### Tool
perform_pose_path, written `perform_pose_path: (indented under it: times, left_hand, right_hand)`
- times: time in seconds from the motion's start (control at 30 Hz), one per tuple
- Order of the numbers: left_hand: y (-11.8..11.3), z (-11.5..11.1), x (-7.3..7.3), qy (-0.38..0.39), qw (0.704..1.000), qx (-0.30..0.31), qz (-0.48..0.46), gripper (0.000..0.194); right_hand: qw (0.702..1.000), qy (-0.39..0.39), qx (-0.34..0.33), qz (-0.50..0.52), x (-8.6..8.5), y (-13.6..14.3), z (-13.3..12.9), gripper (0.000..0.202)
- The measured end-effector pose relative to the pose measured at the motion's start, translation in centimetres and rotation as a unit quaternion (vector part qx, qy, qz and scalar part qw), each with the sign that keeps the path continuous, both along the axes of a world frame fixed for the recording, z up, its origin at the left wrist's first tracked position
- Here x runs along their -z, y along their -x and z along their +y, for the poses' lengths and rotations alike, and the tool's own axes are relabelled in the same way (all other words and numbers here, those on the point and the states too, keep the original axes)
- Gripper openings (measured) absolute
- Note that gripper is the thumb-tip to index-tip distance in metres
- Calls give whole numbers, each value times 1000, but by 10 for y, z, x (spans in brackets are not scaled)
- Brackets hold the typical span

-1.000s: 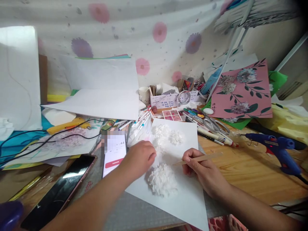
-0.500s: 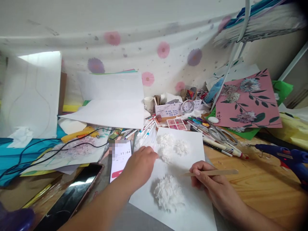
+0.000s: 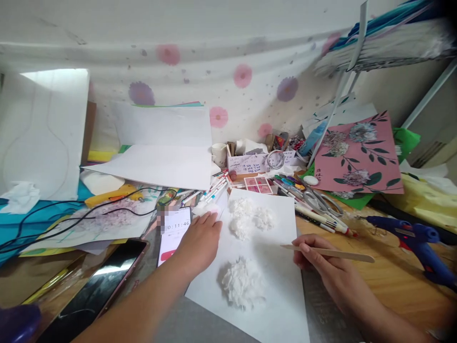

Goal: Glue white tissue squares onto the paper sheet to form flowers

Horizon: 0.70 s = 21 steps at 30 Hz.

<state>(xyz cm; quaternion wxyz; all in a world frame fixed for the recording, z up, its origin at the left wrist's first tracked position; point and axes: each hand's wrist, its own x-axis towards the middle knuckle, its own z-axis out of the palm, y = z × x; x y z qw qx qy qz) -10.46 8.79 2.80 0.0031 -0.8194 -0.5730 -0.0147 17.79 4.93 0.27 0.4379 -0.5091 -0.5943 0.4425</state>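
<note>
My right hand (image 3: pixel 317 259) is closed around a flat wooden stick (image 3: pixel 352 255), its narrow tip pointing left over a white sheet (image 3: pixel 282 295). On the sheet lies a large fluffy white paper flower (image 3: pixel 243 283). Farther back are smaller white clusters, one at the left (image 3: pixel 240 208), one below it (image 3: pixel 240 228) and one at the right (image 3: pixel 264 218). My left hand (image 3: pixel 200 240) reaches past the sheet's left edge, fingers stretched forward at some thin white tissue-like material (image 3: pixel 206 208). The fingertips are partly hidden, and I cannot make out anything held.
A phone showing a timer (image 3: pixel 174 233) lies beside my left wrist, with a dark phone (image 3: pixel 96 286) nearer. Pens and scissors (image 3: pixel 321 202) lie behind the sheet. At right is a blue glue gun (image 3: pixel 407 233), at left a yellow one (image 3: pixel 114 195) with black cords.
My left hand has moved left, off the sheet toward the white material, and its fingers have stretched out. My right hand with the wooden stick has shifted right, away from the flowers.
</note>
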Motion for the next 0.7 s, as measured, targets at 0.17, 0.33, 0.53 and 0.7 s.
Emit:
perform_pose_path:
  times: [0.17,0.33,0.53,0.7]
  left_hand:
    - [-5,-8,-15,5,1000,-26,6,28]
    - [-6,-11,-17,24,999,-37,24,22]
    - [-6,-10,-14,21,998,-39,36,25]
    - [-5,-10,-15,23,999,-24,36,25]
  right_hand:
    - [991,-42,52,-119,2,-33,3,32]
    - [977,-84,17,-197,-4,-40,3,22]
    - [969,-95,-1,-227,-6,-27,9,12]
    - [972,-117,42,-199,-2,-15,14,8]
